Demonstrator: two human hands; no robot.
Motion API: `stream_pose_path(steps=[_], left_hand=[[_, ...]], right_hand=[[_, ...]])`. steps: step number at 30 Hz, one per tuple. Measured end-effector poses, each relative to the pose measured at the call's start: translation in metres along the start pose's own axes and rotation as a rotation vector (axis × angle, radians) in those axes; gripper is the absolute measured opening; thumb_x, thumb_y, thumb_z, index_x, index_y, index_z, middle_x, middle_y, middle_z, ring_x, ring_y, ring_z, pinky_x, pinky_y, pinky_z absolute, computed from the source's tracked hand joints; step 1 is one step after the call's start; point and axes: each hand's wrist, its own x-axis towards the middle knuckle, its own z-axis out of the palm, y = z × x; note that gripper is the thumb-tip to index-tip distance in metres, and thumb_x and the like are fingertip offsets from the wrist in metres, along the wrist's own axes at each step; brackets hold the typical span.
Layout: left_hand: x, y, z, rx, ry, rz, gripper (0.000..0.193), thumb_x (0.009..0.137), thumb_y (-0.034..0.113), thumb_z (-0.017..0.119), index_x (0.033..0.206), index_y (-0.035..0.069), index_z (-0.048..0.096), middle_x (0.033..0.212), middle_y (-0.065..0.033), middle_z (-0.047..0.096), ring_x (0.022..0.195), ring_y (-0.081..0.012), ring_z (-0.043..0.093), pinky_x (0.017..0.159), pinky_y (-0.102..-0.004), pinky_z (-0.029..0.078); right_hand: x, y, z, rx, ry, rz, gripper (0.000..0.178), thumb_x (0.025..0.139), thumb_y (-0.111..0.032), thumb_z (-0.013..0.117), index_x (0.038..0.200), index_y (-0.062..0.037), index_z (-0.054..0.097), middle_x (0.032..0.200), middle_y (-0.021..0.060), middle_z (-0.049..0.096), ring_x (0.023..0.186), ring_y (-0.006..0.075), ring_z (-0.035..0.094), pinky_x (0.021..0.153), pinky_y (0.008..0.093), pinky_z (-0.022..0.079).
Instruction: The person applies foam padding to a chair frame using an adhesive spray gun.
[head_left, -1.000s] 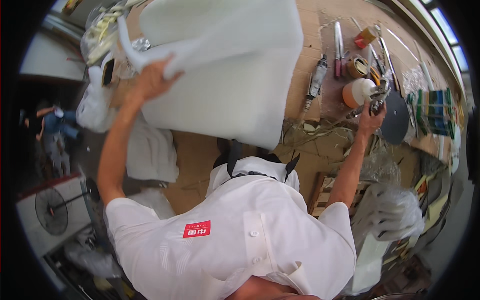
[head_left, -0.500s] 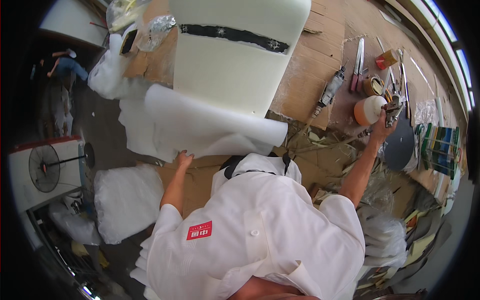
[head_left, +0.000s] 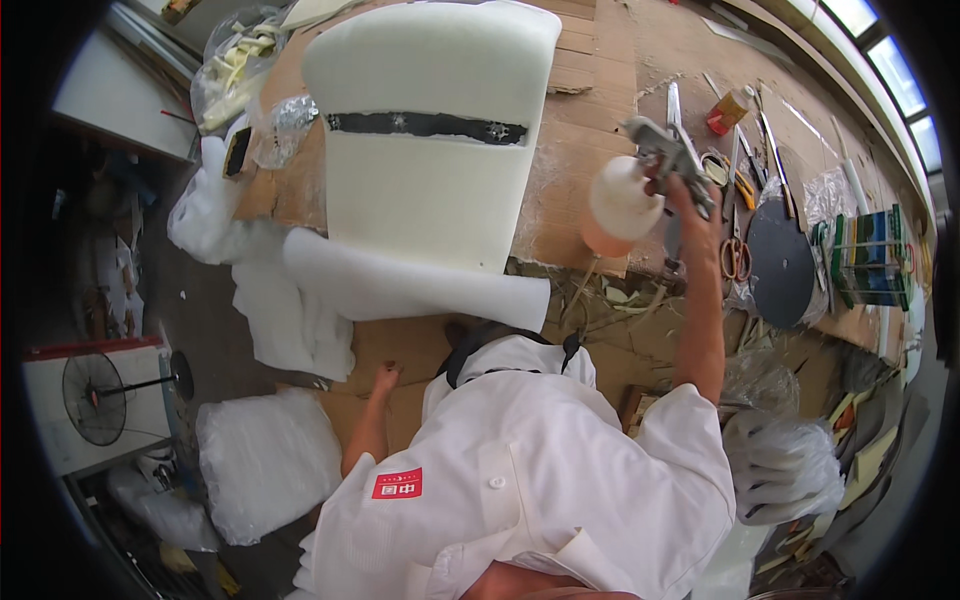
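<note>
My right hand is closed around a metal spray gun, raised over the bench. Below the gun hangs a translucent bottle with orange liquid in its lower part. A cream foam seat shell with a dark slot across it stands to the left of the gun. White wadding lies in a roll along the shell's near edge and drapes off the bench. My left hand is low, just off the wadding, its fingers loosely bent with nothing seen in them.
Scissors, a jar of red-orange liquid, a black disc and a strapped stack of coloured pieces lie on the right. Cardboard covers the bench. A fan and a plastic-wrapped bundle stand at left.
My right hand has lifted the spray gun and bottle and brought them left toward the foam shell. My left hand has let go of the wadding and drawn back. The view has shifted.
</note>
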Motion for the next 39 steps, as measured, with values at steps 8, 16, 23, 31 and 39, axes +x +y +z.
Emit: stream_pose_path(steps=[8,16,23,31,39], left_hand=[[-0.015,0.019,0.016,-0.14,-0.038,0.052,0.053,0.084,0.026,0.064,0.126,-0.004,0.052,0.097,-0.0146,0.063,0.076,-0.0189,0.06,0.066,-0.0318,0.049],[-0.043,-0.005,0.047,-0.093,-0.167,-0.004,0.048,0.085,0.027,0.063,0.123,-0.001,0.054,0.088,-0.0123,0.063,0.067,-0.0168,0.057,0.058,-0.0305,0.047],[-0.061,-0.011,0.059,-0.17,-0.173,-0.013,0.046,0.087,0.031,0.061,0.122,0.0,0.054,0.089,-0.011,0.063,0.067,-0.0172,0.057,0.057,-0.0302,0.046],[-0.07,0.005,0.067,-0.297,-0.112,-0.015,0.046,0.087,0.033,0.06,0.121,0.001,0.055,0.094,-0.0102,0.063,0.073,-0.0177,0.058,0.061,-0.0315,0.047],[-0.076,-0.033,0.074,-0.376,-0.109,-0.197,0.051,0.088,0.035,0.061,0.127,0.004,0.05,0.108,-0.0093,0.06,0.087,-0.0212,0.06,0.073,-0.0344,0.048]], right_hand=[[0.025,0.018,0.032,0.064,-0.167,-0.101,0.026,0.09,-0.02,0.063,0.106,0.0013,0.06,0.082,0.0044,0.064,0.072,0.01,0.058,0.067,0.0246,0.046],[0.019,0.013,0.031,0.058,-0.126,-0.144,0.025,0.09,-0.02,0.063,0.104,0.0009,0.06,0.079,0.0043,0.064,0.069,0.0093,0.057,0.064,0.024,0.046],[0.003,0.012,0.026,0.005,-0.19,-0.041,0.024,0.089,-0.021,0.065,0.099,0.0,0.061,0.077,0.0029,0.063,0.069,0.0095,0.058,0.064,0.0243,0.045],[-0.023,0.017,0.018,-0.112,-0.231,0.091,0.023,0.088,-0.022,0.066,0.097,-0.0014,0.061,0.076,0.0027,0.062,0.068,0.0103,0.058,0.064,0.0255,0.045],[-0.044,0.007,0.016,-0.129,-0.309,0.213,0.02,0.088,-0.019,0.064,0.097,-0.0013,0.06,0.076,0.0025,0.061,0.068,0.0099,0.056,0.064,0.0259,0.045]])
